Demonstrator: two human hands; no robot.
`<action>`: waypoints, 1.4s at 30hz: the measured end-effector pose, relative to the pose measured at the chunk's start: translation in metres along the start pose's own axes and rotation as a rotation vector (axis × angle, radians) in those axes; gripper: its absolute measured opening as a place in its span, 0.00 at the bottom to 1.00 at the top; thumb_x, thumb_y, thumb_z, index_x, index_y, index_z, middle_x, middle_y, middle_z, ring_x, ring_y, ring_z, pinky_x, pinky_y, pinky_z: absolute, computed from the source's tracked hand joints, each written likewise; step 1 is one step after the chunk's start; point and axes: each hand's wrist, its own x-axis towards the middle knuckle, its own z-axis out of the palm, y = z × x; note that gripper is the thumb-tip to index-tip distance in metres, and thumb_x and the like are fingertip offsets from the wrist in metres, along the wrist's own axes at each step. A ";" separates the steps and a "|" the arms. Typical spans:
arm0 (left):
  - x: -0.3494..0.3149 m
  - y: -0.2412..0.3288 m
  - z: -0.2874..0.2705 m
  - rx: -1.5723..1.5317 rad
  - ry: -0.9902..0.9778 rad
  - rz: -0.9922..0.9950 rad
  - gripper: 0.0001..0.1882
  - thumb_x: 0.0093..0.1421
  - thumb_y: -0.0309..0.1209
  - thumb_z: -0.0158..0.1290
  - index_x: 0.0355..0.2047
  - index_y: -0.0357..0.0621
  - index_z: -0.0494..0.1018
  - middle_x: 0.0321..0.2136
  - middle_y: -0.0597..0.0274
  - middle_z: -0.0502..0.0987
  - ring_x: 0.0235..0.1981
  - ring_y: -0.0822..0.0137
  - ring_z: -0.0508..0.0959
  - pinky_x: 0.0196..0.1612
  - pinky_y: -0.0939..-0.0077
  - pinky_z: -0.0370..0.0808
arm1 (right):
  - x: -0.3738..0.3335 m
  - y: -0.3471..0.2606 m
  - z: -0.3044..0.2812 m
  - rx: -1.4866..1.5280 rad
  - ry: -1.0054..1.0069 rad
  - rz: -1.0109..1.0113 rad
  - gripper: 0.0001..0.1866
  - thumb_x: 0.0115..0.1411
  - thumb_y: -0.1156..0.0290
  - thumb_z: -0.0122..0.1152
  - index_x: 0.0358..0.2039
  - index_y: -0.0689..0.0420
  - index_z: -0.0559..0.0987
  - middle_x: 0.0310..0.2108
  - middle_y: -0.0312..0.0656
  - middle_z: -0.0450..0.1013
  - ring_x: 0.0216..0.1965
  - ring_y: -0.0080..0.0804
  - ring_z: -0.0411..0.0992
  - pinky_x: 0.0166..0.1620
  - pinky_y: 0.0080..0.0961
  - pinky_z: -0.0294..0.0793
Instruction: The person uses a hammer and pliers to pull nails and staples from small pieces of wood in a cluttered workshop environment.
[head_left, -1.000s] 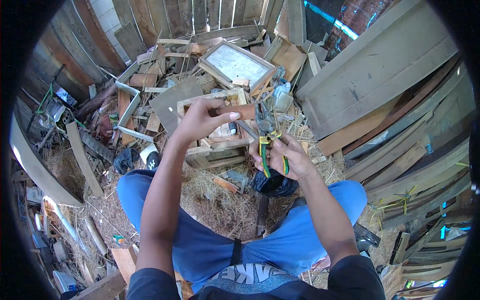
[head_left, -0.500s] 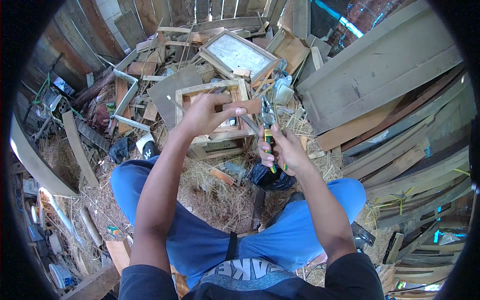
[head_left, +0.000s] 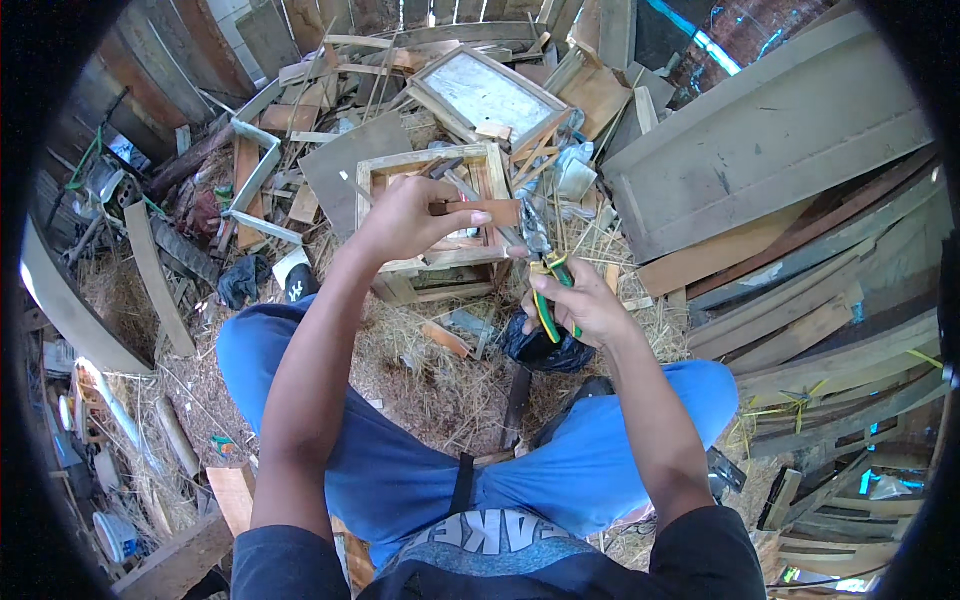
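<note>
My left hand [head_left: 412, 217] grips a short reddish-brown wooden strip [head_left: 492, 212], held level in front of me. My right hand [head_left: 578, 305] is closed on pliers [head_left: 547, 275] with green and yellow handles, their jaws pointing up toward the right end of the strip. Whether the jaws touch the strip I cannot tell. Both hands hover over a small square wooden frame box [head_left: 432, 270] that stands on straw between my knees. A hammer [head_left: 448, 170] lies across the box behind my left hand.
Scrap boards and planks are heaped all around, with a framed pale panel [head_left: 487, 92] behind the box and large grey boards [head_left: 770, 140] at the right. A black bag [head_left: 540, 350] lies under my right hand. Straw [head_left: 430, 370] covers the ground between my blue-trousered legs.
Both hands have stayed together over the box. The right hand with the pliers has dropped slightly lower and the view has shifted a little; the strip remains in the left hand.
</note>
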 end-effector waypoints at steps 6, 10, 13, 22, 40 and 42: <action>-0.001 0.003 0.001 -0.074 0.001 0.029 0.25 0.57 0.53 0.65 0.32 0.38 0.84 0.18 0.53 0.79 0.20 0.65 0.77 0.28 0.65 0.72 | 0.000 0.002 -0.010 0.032 -0.089 0.018 0.21 0.68 0.66 0.60 0.55 0.64 0.67 0.42 0.45 0.72 0.38 0.40 0.79 0.40 0.45 0.85; -0.002 0.002 0.001 -0.076 -0.036 0.050 0.25 0.56 0.52 0.66 0.33 0.38 0.84 0.19 0.54 0.80 0.21 0.67 0.76 0.28 0.66 0.73 | 0.000 0.000 -0.009 0.082 -0.145 0.010 0.23 0.69 0.67 0.58 0.59 0.64 0.67 0.45 0.47 0.73 0.42 0.44 0.79 0.44 0.47 0.85; -0.001 -0.002 0.001 -0.088 -0.061 0.066 0.24 0.56 0.51 0.67 0.32 0.39 0.84 0.19 0.55 0.80 0.21 0.68 0.76 0.28 0.67 0.73 | -0.002 -0.001 -0.008 0.093 -0.177 0.000 0.23 0.70 0.65 0.57 0.59 0.65 0.68 0.46 0.48 0.73 0.42 0.42 0.79 0.43 0.45 0.84; 0.002 -0.010 0.004 -0.056 -0.050 0.021 0.26 0.58 0.54 0.63 0.29 0.39 0.83 0.16 0.53 0.77 0.19 0.64 0.75 0.27 0.65 0.72 | -0.003 0.001 -0.005 0.148 -0.246 0.054 0.21 0.72 0.55 0.54 0.51 0.63 0.72 0.30 0.39 0.70 0.28 0.28 0.71 0.30 0.27 0.73; -0.010 -0.037 0.007 0.186 0.098 -0.156 0.29 0.65 0.56 0.52 0.27 0.40 0.83 0.20 0.44 0.79 0.27 0.45 0.82 0.35 0.54 0.77 | 0.029 0.022 0.005 -0.947 0.213 -0.420 0.17 0.62 0.62 0.68 0.42 0.63 0.78 0.24 0.41 0.74 0.27 0.28 0.74 0.35 0.31 0.74; -0.014 -0.045 0.005 0.184 0.201 -0.252 0.30 0.66 0.56 0.51 0.26 0.40 0.84 0.18 0.44 0.79 0.24 0.46 0.82 0.32 0.55 0.78 | 0.027 0.009 0.009 -0.863 0.230 -0.222 0.20 0.63 0.61 0.68 0.47 0.64 0.79 0.30 0.48 0.78 0.32 0.33 0.76 0.42 0.33 0.75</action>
